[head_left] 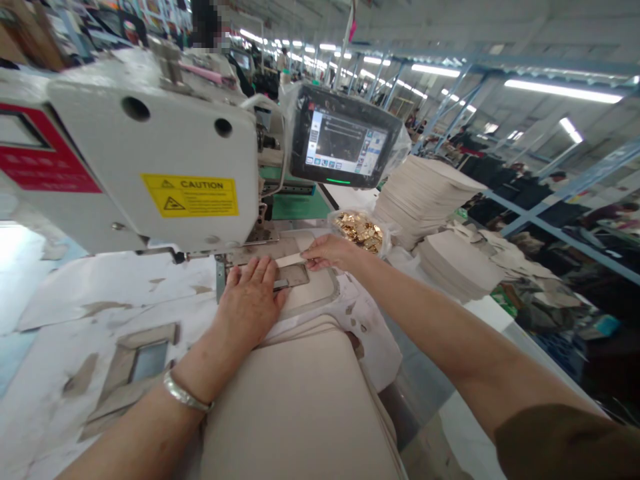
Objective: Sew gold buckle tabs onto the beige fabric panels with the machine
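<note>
My left hand (254, 297) lies flat with its fingers stretched out, pressing at the left side of a clear template frame (336, 291) under the sewing machine's head (165, 147). Inside that frame is a beige panel (319, 291) with a rectangular opening. Between thumb and fingers my right hand (327, 252) pinches the end of a narrow cream strip (291, 259), which reaches across toward my left fingertips. The strip's left end is close to those fingertips; whether they touch it I cannot tell. Just in front of me rests a stack of beige panels (295, 407), partly under my left forearm.
Behind my right hand stands a bag of shiny gold metal pieces (357, 230). Farther right are tall stacks of beige panels (425, 197). A control screen (345, 140) hangs above. On the left, a taped rectangular cutout (150, 360) marks the white table cover (40, 373).
</note>
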The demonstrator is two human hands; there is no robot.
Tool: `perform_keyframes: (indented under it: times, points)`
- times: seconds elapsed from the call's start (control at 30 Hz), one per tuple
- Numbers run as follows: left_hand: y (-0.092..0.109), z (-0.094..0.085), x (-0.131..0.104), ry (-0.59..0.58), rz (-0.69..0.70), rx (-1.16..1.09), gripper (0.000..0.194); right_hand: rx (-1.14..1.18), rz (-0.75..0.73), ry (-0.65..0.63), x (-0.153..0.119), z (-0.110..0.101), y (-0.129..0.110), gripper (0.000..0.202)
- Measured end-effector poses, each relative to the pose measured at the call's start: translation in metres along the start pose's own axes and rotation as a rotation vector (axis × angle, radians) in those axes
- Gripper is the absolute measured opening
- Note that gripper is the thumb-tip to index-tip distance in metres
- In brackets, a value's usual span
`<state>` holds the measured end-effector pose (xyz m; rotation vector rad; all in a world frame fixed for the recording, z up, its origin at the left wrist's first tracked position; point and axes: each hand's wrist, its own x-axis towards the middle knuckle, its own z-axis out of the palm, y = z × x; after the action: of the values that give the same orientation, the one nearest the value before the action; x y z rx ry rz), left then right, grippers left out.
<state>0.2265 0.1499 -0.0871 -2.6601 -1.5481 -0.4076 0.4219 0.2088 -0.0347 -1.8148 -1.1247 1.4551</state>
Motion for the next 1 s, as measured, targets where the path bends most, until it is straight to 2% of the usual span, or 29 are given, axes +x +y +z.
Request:
perform_keyframes:
  times: [0.27, 0.47, 0.77, 1.0]
  points:
    - [0.0, 0.001, -0.001, 0.018, 0.007, 0.017, 0.056, -0.216, -0.102, 0.11, -0.005, 0.006, -0.011, 0.029]
    - [0.0, 0.002, -0.001, 0.027, 0.011, 0.019, 0.057, -0.058, 0.024, -0.031, -0.003, -0.002, -0.01, 0.025]
    - [0.001, 0.002, -0.002, 0.016, 0.006, 0.004, 0.057, -0.081, 0.017, -0.051, -0.001, -0.004, -0.015, 0.023]
    - [0.0, 0.003, -0.001, 0.01, 0.007, 0.048, 0.057, 0.048, 0.081, -0.06, 0.0, -0.002, -0.009, 0.019]
